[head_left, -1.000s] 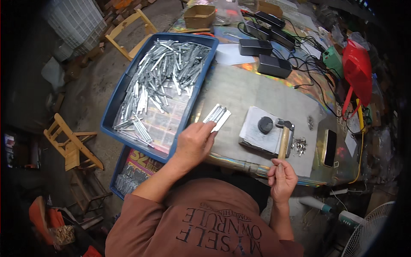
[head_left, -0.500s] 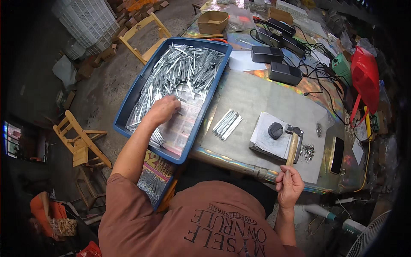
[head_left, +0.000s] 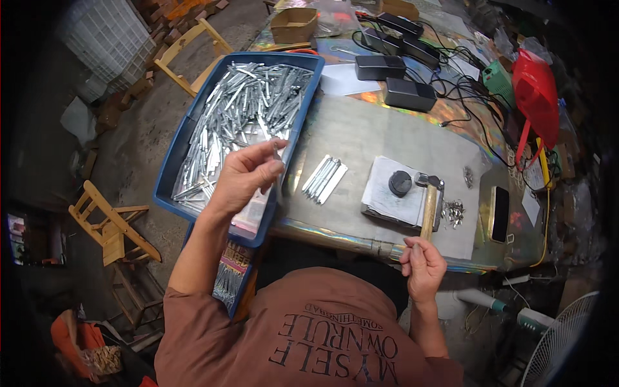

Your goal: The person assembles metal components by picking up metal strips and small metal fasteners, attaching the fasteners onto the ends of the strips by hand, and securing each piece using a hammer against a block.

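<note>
1. Tray [head_left: 277,57], blue, lies under and beyond the left hand. Most of its loose strips [head_left: 265,93] are heaped farther from that hand; a patch of its floor shows near the fingers. By the size of the heap, the greater part is left to do.

2. Left hand [head_left: 248,177], raised over the tray's near right side, pinches a grey metal piece [head_left: 276,152] between thumb and forefinger. Fingers and blur hide most of it, so I cannot tell whether it is one strip or several.

3. Just right of the left hand, a small row [head_left: 324,180] of strips lies side by side on the table. These look set out, but whether they are finished I cannot tell.

4. Beyond the right hand and to its left, a block [head_left: 379,215] bears paper and a black cap [head_left: 400,184]. No strip shows on it, so no piece appears to be under work there.

5. Right hand [head_left: 425,266] grasps the handle end of the hammer [head_left: 428,213], whose head lies at the block's right side.

6. Beyond the right hand and rightward sit small fittings [head_left: 453,213], an unused supply by their look, then a phone [head_left: 498,214].
</note>
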`<state>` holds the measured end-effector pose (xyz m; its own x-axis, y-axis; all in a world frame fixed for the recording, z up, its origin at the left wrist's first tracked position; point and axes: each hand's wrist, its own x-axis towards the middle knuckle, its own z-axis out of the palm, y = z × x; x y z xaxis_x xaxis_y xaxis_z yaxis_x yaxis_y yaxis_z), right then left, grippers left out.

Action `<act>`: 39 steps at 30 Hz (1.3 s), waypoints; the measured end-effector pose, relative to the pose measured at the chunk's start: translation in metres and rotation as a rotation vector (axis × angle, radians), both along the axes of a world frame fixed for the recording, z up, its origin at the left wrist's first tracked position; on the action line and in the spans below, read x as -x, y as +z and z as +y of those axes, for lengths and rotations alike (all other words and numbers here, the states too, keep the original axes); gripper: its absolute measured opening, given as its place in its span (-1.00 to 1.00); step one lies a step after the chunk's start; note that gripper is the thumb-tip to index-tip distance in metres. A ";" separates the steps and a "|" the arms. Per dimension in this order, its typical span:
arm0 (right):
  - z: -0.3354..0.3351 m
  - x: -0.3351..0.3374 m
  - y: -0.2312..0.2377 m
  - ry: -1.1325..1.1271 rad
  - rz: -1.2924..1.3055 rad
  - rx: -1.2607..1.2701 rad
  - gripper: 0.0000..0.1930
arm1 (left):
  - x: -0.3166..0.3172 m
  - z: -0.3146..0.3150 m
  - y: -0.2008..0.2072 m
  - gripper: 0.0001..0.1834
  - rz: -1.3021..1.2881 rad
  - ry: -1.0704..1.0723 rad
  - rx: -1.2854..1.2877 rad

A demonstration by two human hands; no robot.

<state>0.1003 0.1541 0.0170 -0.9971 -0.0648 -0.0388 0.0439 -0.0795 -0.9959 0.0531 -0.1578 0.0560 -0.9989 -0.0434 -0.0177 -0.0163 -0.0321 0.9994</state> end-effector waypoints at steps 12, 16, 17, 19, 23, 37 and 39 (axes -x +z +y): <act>-0.035 -0.006 -0.006 0.315 -0.228 0.035 -0.81 | -0.015 0.102 -0.034 -0.84 -0.259 -0.176 -0.527; -0.034 -0.006 -0.009 0.280 -0.317 0.205 -0.82 | -0.016 0.115 -0.042 -0.82 -0.268 -0.195 -0.555; -0.034 -0.006 -0.008 0.274 -0.319 0.202 -0.82 | -0.016 0.117 -0.043 -0.81 -0.259 -0.175 -0.561; -0.033 -0.007 -0.006 0.171 -0.272 0.119 -0.87 | -0.017 0.122 -0.045 -0.80 -0.251 -0.162 -0.569; -0.032 -0.010 -0.012 0.074 -0.058 -0.082 -0.91 | -0.025 0.135 -0.048 -0.84 -0.290 -0.226 -0.509; 0.042 0.024 -0.010 -0.436 0.331 -0.571 -0.93 | -0.030 0.138 -0.049 -0.85 -0.263 -0.234 -0.473; 0.069 0.045 -0.021 -0.382 0.316 -0.773 -0.94 | -0.030 0.137 -0.052 -0.85 -0.274 -0.229 -0.473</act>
<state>0.0553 0.2235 -0.0038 -0.9171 0.2015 0.3441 -0.1322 0.6603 -0.7392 0.0829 -0.0208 0.0037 -0.9381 0.2482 -0.2415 -0.3311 -0.4382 0.8357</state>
